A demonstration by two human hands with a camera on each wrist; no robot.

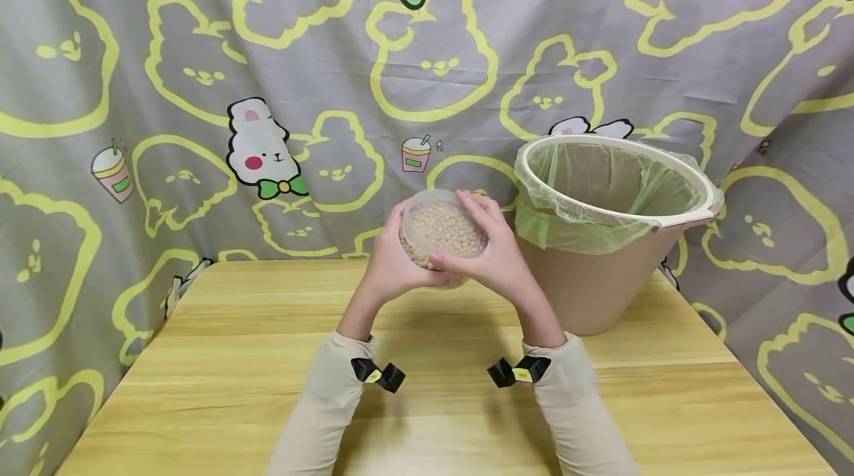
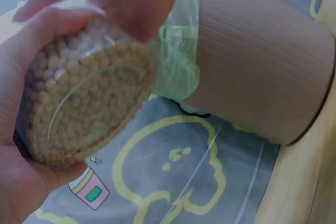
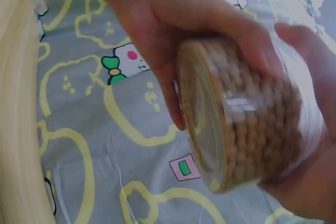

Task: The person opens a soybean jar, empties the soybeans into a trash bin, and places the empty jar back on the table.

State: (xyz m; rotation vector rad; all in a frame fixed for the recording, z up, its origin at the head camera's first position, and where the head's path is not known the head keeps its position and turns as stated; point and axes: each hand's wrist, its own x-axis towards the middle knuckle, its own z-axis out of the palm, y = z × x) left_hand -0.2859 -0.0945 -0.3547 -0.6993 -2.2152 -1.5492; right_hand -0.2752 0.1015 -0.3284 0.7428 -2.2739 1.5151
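Note:
Both hands hold a round clear plastic jar (image 1: 443,227) full of small beige balls above the wooden table. A translucent lid (image 3: 311,95) covers its top. My left hand (image 1: 394,257) grips the jar's side, thumb and fingers curved round it in the left wrist view. From the other side my right hand (image 1: 497,250) clasps the jar near the lid, its thumb lying across the rim. The jar's flat base (image 2: 94,106) shows in the left wrist view, tilted towards the camera.
A beige trash bin (image 1: 600,276), its rim lined with a pale green bag (image 1: 574,231), stands at the right rear of the wooden table (image 1: 233,387). Behind hangs a grey curtain (image 1: 333,75) with yellow cartoon outlines. Small black devices are strapped on both sleeves.

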